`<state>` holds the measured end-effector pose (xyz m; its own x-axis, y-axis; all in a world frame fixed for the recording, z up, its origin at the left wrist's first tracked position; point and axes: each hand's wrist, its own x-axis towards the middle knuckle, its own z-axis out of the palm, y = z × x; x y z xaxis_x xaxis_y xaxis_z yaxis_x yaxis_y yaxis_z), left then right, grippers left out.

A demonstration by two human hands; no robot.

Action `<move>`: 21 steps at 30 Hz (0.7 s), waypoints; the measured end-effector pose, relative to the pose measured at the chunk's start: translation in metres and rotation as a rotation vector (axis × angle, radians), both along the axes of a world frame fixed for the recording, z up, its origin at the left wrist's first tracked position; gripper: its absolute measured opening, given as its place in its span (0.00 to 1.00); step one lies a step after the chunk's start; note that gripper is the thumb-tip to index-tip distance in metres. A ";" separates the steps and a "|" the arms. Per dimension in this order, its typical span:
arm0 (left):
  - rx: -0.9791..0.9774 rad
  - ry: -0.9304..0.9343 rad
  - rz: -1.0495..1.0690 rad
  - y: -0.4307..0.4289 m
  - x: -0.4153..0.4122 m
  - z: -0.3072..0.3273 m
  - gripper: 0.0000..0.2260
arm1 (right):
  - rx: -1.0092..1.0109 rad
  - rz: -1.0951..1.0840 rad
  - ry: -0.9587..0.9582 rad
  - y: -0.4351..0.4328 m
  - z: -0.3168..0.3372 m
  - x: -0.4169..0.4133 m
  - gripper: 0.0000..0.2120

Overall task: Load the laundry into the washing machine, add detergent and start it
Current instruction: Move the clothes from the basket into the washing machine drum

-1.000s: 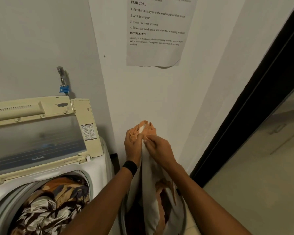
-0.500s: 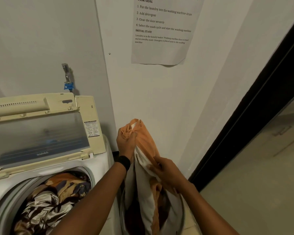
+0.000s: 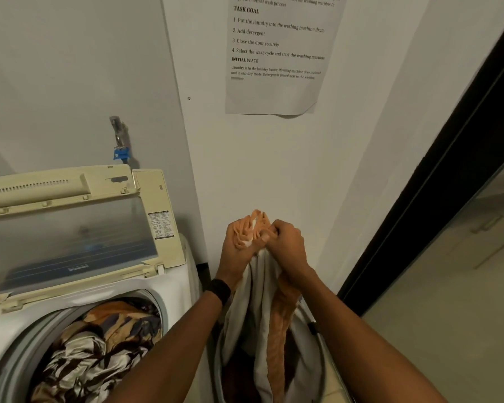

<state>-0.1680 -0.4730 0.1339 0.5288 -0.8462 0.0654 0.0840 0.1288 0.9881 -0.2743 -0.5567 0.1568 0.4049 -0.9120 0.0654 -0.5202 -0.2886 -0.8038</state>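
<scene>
Loading is the step in hand, step 1 of the posted list. Both fists are clenched on one orange-and-white cloth [image 3: 262,309]: the left hand [image 3: 239,251] bunches its top, the right hand [image 3: 285,245] grips just beside it. The cloth hangs down into the laundry basket [image 3: 317,359], where more seems to lie, though the dim interior hides it. The washing machine [image 3: 175,283] stands open to the left, patterned laundry [image 3: 93,344] already in its drum. Next: lift the cloth clear and swing it left over the drum.
</scene>
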 end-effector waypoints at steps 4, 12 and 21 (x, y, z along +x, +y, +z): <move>0.070 -0.107 0.106 0.001 0.005 -0.005 0.22 | 0.041 0.032 -0.061 0.000 -0.005 -0.005 0.14; 0.093 0.025 0.378 -0.015 0.019 -0.008 0.17 | 0.157 0.220 0.331 0.019 -0.016 -0.062 0.14; 0.013 -0.022 0.301 -0.023 -0.006 0.003 0.13 | 0.076 0.027 -0.265 0.009 0.041 -0.017 0.08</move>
